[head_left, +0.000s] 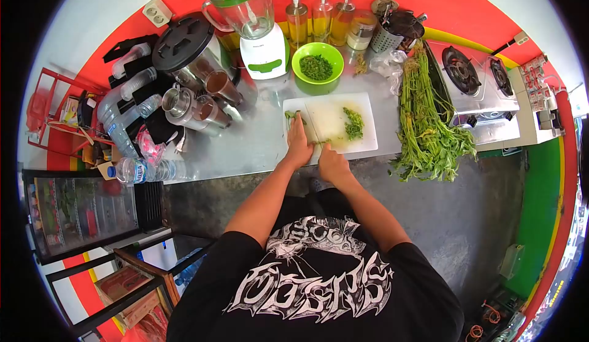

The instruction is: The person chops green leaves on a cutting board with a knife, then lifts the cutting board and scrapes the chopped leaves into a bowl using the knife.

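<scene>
A white cutting board (pixel 363 104) lies at the counter's front edge. My left hand (pixel 299 142) rests on its left part, fingers pressed together over a few green leaves (pixel 291 115). In my right hand (pixel 334 163), the fingers are wrapped round the handle of a knife, whose blade (pixel 311 124) points away from me beside my left fingers. Chopped greens (pixel 353 124) form a small pile on the board's right side. Behind the board stands a green bowl (pixel 316 67) holding chopped greens.
A large bundle of leafy stems (pixel 423 121) hangs over the counter's edge at right, beside a gas stove (pixel 485 96). Behind are a blender (pixel 262 50), pump bottles (pixel 321 18) and a metal holder (pixel 386 38). Steel containers (pixel 190 105) and a water bottle (pixel 132 171) are at left.
</scene>
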Tool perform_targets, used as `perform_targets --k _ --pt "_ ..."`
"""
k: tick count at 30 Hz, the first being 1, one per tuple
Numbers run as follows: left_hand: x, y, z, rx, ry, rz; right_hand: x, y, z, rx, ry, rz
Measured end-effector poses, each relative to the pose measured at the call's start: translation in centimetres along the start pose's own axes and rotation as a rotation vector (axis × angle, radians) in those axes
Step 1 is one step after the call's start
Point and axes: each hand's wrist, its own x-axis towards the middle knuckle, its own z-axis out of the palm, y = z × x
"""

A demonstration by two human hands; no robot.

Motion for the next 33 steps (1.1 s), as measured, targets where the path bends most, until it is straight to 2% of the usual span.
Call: perform_targets --k 10,12,16,23,33 --pt "-0.1 0.1 -0.1 -0.028 0.041 0.054 0.3 0.4 1.2 0.109 0.008 0.019" --pt "0.0 0.1 -0.4 -0.023 0.04 0.078 0.6 0.5 1.0 0.167 0.104 0.022" --pt "-0.2 0.6 -0.7 -0.014 0.028 0.064 0.9 0.1 1.4 0.232 0.151 0.022" --pt "-0.1 0.0 -0.4 -0.049 0.022 0.049 0.0 -0.1 2.9 0.191 0.102 -0.009" --pt "-0.2 0.3 -0.4 -0.089 0.018 0.043 1.3 -1.2 0.9 0.056 0.035 -0.017"
